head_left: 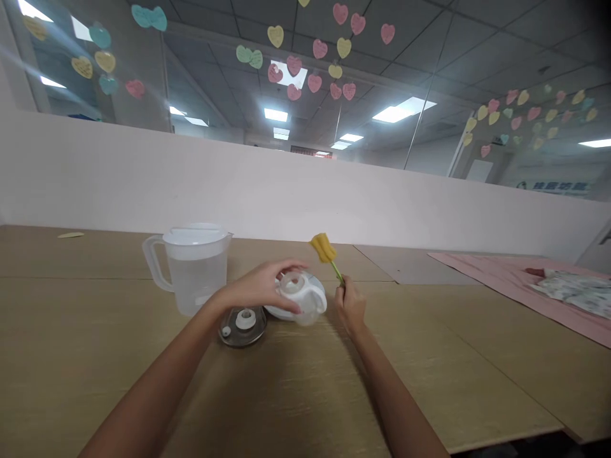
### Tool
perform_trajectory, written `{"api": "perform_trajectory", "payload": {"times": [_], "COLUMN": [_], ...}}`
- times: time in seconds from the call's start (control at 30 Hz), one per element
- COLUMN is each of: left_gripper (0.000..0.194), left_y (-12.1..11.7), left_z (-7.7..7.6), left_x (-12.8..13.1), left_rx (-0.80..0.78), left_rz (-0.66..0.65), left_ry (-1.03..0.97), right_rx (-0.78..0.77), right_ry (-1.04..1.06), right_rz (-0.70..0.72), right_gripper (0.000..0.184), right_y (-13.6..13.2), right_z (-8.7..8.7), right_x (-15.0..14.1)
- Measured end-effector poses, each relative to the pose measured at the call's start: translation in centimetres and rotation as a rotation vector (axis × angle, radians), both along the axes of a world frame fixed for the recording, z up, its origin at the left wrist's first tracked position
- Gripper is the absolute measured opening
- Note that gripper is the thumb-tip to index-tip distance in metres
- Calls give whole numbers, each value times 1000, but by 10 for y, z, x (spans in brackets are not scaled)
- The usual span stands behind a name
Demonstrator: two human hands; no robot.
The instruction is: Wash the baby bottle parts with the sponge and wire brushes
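Observation:
My left hand is wrapped round a small clear bottle with a white collar and a white looped handle. The bottle is tilted, with its round opening turned towards me, and is slightly blurred. My right hand grips a sponge brush by its thin green handle, its yellow sponge head pointing up and left. The sponge is apart from the bottle. Partly hidden behind the bottle lies a white dish. Below my left wrist, a grey metal tray carries a white ring-shaped part and a small white piece.
A lidded translucent pitcher with liquid inside stands at left on the wooden table. Pink cloth with a patterned fabric lies at right. A flat pale piece lies far left. Behind runs a white wall below glass.

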State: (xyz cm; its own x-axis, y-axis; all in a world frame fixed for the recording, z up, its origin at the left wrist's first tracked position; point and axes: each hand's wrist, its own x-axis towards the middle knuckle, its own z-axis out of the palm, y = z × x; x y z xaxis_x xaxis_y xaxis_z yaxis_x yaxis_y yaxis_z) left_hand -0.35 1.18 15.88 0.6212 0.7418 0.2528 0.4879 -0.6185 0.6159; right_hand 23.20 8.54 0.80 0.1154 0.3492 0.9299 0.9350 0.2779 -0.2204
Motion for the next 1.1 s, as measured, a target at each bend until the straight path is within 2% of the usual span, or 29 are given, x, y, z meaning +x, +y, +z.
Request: {"api": "perform_trajectory", "payload": {"times": [0.1,0.2,0.27,0.33,0.5,0.6,0.67,0.77,0.93,1.1], "left_gripper": [72,72,71,69,62,62,62,59,48,36], "left_y": [12,26,33,38,45,49,54,62,71,62], "left_z": [-4,-13,-18,-22,-25,-28,-31,-37,-47,-50], "left_x": [0,3,4,3,-4,-8,-11,-15,-21,-10], "left_rx": [24,50,83,132,249,322,385,507,790,895], "left_rz": [45,166,265,343,430,460,464,456,322,280], "left_ry": [-236,-391,-436,-441,-353,-266,-213,-138,142,366], "right_rx": [4,-29,-58,-84,-248,-387,-496,-590,-580,-623], "right_ry": [36,113,238,435,994,1110,1111,1113,1087,949], "right_rz": [36,107,185,326,814,1071,1172,1167,958,869], "right_gripper": [36,38,36,34,34,30,30,30,37,42], "right_y": [0,-5,-7,-8,-1,0,-1,-2,-4,-7], "right_z": [2,7,11,17,27,27,26,25,27,27], "right_x": [-2,-6,-8,-9,-1,5,7,6,6,1]}}
